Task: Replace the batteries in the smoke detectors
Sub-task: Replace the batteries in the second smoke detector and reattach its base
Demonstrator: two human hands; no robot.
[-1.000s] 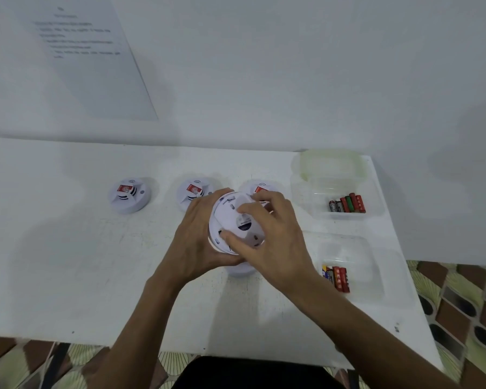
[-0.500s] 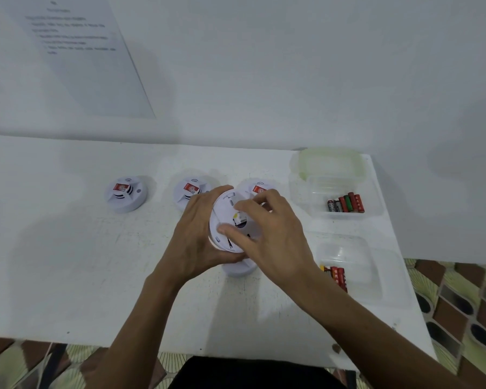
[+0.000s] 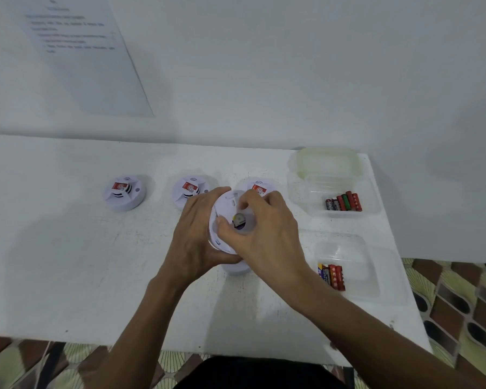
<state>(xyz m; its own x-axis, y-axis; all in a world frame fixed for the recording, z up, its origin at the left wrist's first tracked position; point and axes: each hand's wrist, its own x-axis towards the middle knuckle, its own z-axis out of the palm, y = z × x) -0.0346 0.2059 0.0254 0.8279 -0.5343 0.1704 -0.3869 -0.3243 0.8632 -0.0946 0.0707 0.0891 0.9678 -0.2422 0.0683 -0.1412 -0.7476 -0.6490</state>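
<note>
I hold the detector [image 3: 226,203], a round white plastic disc, above the table [image 3: 68,276] at mid-table, tilted with its back toward me. My left hand [image 3: 197,234] grips its left rim, fingers curled. My right hand [image 3: 267,231] curls over the back, thumb and forefinger flanking a battery [image 3: 238,219] seen end-on. Three more detectors [image 3: 124,192] [image 3: 190,189] [image 3: 260,188] sit in a row behind. Two clear tubs [image 3: 373,203] [image 3: 368,276] hold cells [image 3: 344,202] [image 3: 331,276] lying side by side.
</note>
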